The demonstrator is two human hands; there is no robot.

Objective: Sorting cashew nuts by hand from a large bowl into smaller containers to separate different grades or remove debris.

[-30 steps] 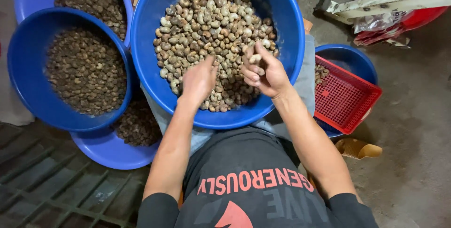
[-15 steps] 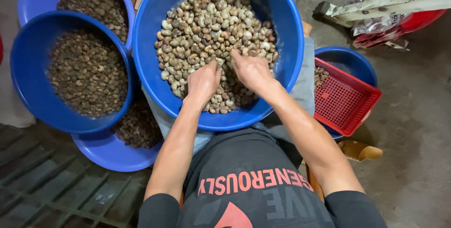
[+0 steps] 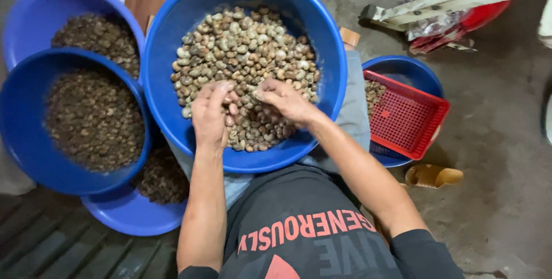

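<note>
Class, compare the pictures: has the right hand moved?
Yes. The right hand has dropped from a raised pinch into the nuts, toward the big blue bowl's middle, beside the left hand.

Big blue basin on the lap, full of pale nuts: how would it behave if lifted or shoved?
The big blue basin looks like thin plastic, so its rim would probably flex under a one-sided lift. It holds a deep heap of pale nuts, so it is likely heavy for its size. The nuts lie loose; tilting would probably send them sliding to the low side. Both the left hand and right hand rest in the heap.

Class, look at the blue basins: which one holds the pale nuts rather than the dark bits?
The large blue basin on the person's lap, where both hands work. Its pale nuts differ from the dark bits filling the left basins.
</note>
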